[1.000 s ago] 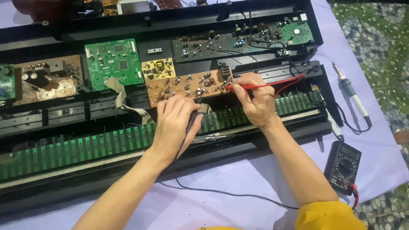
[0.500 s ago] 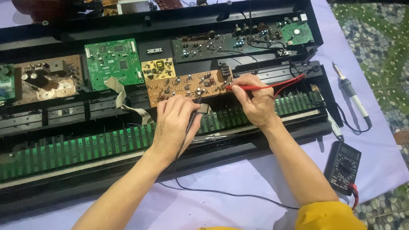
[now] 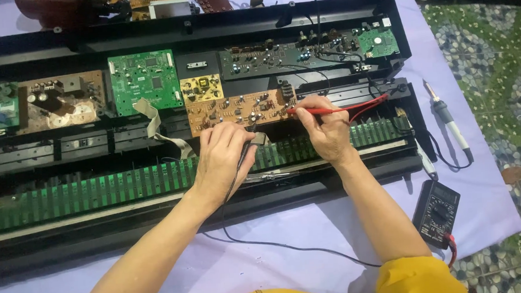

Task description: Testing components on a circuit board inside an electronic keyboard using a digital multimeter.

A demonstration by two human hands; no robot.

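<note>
An opened black keyboard chassis [image 3: 337,17] lies across the table with its circuit boards exposed. My left hand [image 3: 222,157] grips a black probe [image 3: 244,150] whose tip touches the lower edge of the brown circuit board [image 3: 235,109]. My right hand [image 3: 326,128] holds a red probe [image 3: 330,109] like a pen, tip on the right end of the same brown board. A black lead [image 3: 277,243] runs from the left hand across the cloth toward the black multimeter [image 3: 436,213] at the lower right.
A green circuit board [image 3: 144,81] and a brown-and-tan board [image 3: 62,103] sit left of the hands. A row of green key contacts [image 3: 96,191] runs along the chassis front. A soldering iron [image 3: 446,119] lies on the purple cloth [image 3: 312,221] at the right.
</note>
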